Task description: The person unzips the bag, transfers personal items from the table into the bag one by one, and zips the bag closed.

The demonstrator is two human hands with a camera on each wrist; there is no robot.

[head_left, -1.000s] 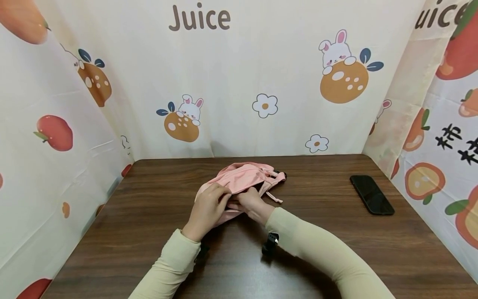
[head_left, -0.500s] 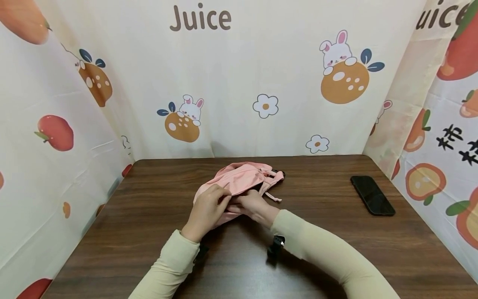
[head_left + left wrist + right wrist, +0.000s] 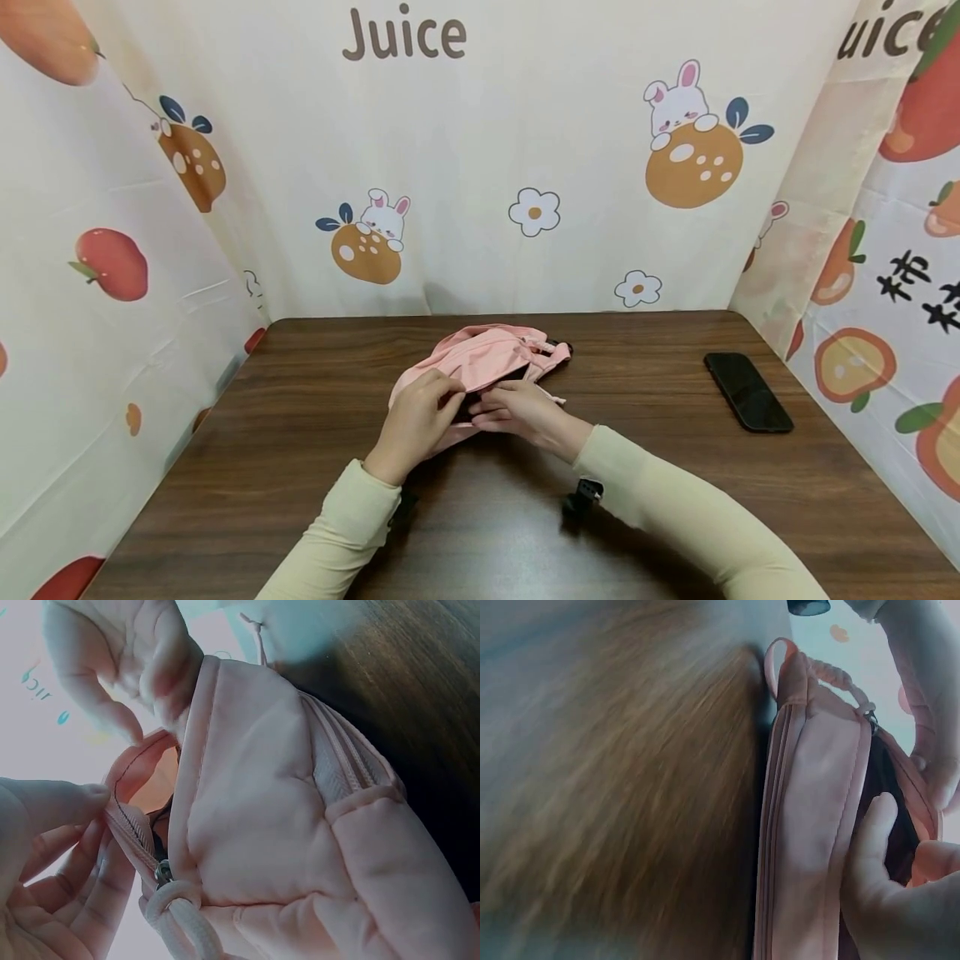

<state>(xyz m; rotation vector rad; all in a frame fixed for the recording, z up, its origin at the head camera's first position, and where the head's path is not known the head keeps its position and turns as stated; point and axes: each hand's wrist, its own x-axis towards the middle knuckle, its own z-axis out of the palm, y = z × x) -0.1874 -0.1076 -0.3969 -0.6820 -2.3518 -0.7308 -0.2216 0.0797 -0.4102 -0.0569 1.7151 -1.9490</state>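
A soft pink zip bag [image 3: 487,358] lies on the wooden table, its zipped mouth parted to show a dark inside. My left hand [image 3: 416,421] pinches the edge of that mouth between thumb and fingers; a metal zip slider with a cord pull [image 3: 180,919] sits just below the pinch in the left wrist view. My right hand [image 3: 525,412] is at the mouth's right part, fingers fairly straight and nothing seen in them. In the right wrist view its thumb [image 3: 874,832] lies against the near side of the opening. The bag's contents are mostly hidden.
A black phone [image 3: 747,392] lies on the right of the dark wooden table [image 3: 300,467]. Printed curtains [image 3: 465,150] stand behind the table and along both sides. A pink strap end and a black buckle [image 3: 558,343] stick out at the bag's right.
My right hand has drawn back out of the bag's mouth, toward the right and nearer to me, so more of its fingers shows. The left hand keeps its pinch in place.
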